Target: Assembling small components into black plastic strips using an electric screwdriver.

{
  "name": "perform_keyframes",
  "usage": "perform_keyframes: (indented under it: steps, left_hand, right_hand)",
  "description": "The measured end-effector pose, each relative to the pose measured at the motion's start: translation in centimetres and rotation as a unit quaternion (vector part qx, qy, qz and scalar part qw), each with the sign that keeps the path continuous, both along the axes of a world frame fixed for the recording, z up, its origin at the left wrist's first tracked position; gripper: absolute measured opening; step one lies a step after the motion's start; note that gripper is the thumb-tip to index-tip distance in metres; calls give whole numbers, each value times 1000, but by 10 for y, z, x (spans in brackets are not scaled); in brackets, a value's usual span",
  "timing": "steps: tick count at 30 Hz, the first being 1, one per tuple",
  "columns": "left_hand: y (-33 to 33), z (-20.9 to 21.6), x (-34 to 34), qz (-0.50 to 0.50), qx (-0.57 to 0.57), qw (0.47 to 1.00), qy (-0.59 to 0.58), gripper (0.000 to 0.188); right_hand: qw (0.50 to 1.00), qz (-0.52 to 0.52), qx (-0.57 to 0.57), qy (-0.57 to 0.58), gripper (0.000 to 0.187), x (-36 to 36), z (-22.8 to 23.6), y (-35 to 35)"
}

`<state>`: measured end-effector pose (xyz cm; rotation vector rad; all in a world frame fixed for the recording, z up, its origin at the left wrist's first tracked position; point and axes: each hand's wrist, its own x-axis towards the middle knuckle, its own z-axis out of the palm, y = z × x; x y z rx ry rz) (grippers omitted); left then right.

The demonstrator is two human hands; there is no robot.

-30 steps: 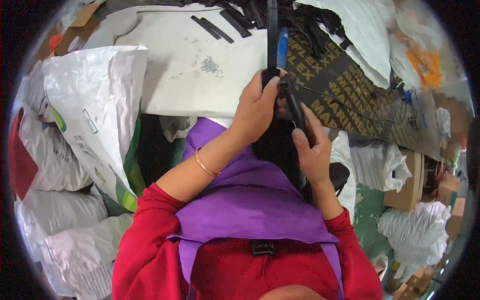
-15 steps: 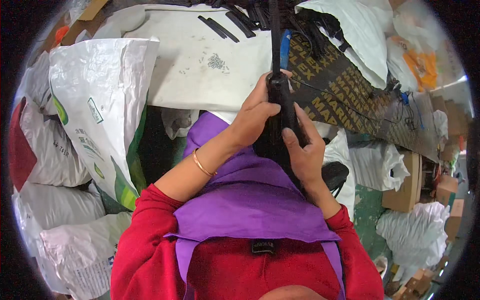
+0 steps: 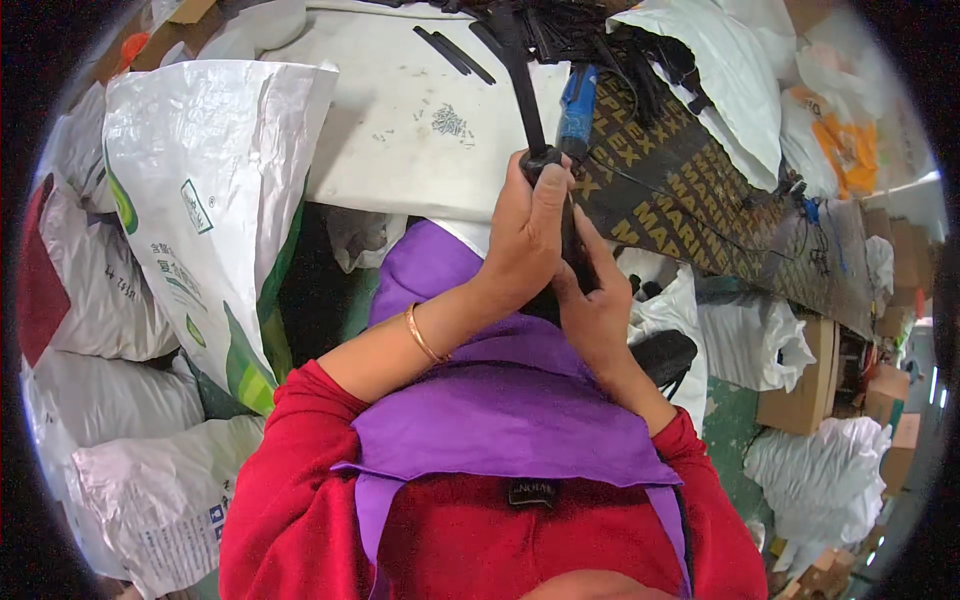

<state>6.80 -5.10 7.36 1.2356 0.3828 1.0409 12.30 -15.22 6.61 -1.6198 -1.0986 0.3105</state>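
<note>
Your left hand (image 3: 528, 232) and right hand (image 3: 598, 325) both grasp a long black bar (image 3: 526, 100), its upper length just left of the blue tool (image 3: 577, 105), with small silver fasteners (image 3: 450, 122) farther left of that tool.

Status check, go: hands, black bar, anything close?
Left hand gripping black bar; right hand just below, against a black part. Bar reaching over white tabletop. Blue tool close by, right of bar.

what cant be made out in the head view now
Head view:
Long black strip: lower end hidden by the left hand.
Dark piece at the right hand: partly hidden by both hands.
Small grey bits: too small for exact shape.
Black pile: cut off by upper edge.
White sack: inside hidden by its wall.
</note>
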Motion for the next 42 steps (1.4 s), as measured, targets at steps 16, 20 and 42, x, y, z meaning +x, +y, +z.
perform_keyframes:
  steps: [16,20,42]
  left_hand:
    - [43,-7,-27,93,-198,974,-60,39]
    - [58,3,-42,108,-190,968,-120,42]
    - [119,-12,-60,66,-172,983,-11,41]
  right_hand:
    - [909,13,-41,-414,44,-1,13,31]
    - [960,62,-5,-273,34,-10,8,54]
    - [962,68,-185,-191,20,52,-34,182]
